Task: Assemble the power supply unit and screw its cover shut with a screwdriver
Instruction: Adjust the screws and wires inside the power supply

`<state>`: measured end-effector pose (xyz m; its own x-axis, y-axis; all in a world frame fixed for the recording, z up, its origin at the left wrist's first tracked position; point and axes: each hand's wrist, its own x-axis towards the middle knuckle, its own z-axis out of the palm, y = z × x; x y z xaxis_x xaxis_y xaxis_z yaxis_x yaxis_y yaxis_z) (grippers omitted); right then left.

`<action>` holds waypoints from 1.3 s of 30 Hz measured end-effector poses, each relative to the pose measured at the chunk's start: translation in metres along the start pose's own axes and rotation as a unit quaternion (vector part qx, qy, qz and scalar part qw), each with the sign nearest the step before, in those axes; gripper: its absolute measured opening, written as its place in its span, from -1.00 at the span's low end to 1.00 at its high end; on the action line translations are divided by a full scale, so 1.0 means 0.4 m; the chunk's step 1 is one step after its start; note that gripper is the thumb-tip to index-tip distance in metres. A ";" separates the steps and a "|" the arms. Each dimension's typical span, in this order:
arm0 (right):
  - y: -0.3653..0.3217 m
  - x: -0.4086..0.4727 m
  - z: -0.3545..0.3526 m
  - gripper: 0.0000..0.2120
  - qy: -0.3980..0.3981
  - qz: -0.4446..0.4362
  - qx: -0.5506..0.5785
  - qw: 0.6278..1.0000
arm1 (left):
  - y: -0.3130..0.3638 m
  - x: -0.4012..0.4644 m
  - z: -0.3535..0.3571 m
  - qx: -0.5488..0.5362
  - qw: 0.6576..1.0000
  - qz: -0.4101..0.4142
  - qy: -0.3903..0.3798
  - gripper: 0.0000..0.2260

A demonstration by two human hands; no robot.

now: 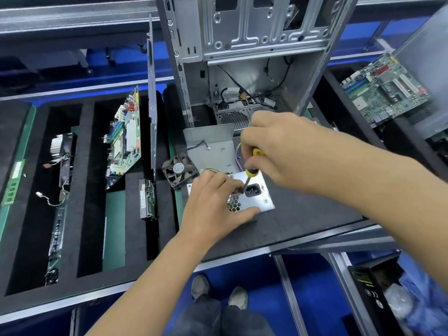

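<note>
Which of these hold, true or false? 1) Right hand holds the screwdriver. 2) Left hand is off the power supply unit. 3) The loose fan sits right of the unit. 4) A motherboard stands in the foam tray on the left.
1) True: the right hand grips the yellow-and-black screwdriver, tip down beside the power socket.
2) False: the left hand rests on the power supply unit, fingers at the tip.
3) False: the fan lies to its upper left.
4) True: the motherboard stands on edge in the foam tray.
</note>
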<state>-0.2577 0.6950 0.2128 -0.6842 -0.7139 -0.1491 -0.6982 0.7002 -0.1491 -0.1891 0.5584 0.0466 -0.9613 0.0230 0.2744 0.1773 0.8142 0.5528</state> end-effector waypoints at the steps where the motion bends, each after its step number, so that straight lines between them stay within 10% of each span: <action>1: 0.002 0.003 0.003 -0.80 0.004 0.016 -0.056 0.998 | 0.001 -0.001 0.001 0.001 1.000 0.000 -0.001 -0.59; 6: 0.004 -0.015 0.017 -0.39 0.080 0.132 -0.108 0.982 | 0.002 -0.003 -0.006 0.008 1.000 0.004 -0.005 -0.53; 12: 0.116 -0.058 0.052 -0.54 0.136 0.216 0.134 0.958 | -0.006 -0.009 -0.042 0.054 0.995 0.002 -0.087 0.04; 18: 0.254 -0.132 0.203 -0.75 0.241 0.335 0.512 0.754 | -0.019 0.013 -0.065 0.143 0.971 -0.004 -0.190 0.02; 24: 0.283 -0.157 0.443 -0.80 0.207 0.421 0.642 0.606 | 0.045 -0.074 -0.055 0.201 0.962 0.069 -0.171 -0.05; 28: 0.272 -0.154 0.529 -0.95 0.212 0.424 0.623 0.622 | 0.043 -0.129 -0.009 0.226 0.963 0.113 -0.096 -0.09; 39: 0.212 -0.105 0.659 -0.80 0.179 0.412 0.265 0.853 | -0.044 -0.262 0.140 0.304 0.947 0.105 0.009 -0.60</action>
<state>-0.2328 0.7849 -0.0513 -0.9834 0.1336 -0.1232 0.1804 0.7995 -0.5730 -0.1033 0.5739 -0.0359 -0.9137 0.2167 0.3437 0.2056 0.9762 -0.0689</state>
